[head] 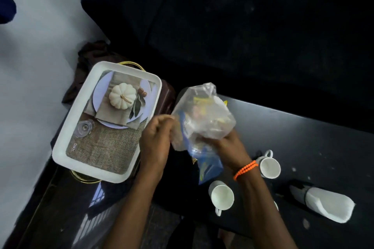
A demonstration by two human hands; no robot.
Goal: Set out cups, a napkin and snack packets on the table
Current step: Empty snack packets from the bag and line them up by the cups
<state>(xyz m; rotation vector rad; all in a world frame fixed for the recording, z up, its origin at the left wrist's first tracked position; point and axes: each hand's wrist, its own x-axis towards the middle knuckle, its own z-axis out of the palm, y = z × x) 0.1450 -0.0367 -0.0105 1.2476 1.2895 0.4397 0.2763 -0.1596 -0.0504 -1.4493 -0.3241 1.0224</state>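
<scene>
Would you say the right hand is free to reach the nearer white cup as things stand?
Probably not yet: the right hand is gripping the plastic bag of snack packets. The nearer cup itself stands unobstructed just below that wrist.

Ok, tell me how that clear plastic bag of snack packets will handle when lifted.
The plastic bag looks thin and crumpled, so probably floppy. Both hands, left hand and right hand, grip it, suggesting it sags unsupported. The packets inside seem loose and may shift.

Dim, soft-focus view; hands motion-blurred, edges bent by wide-angle distortion.
</scene>
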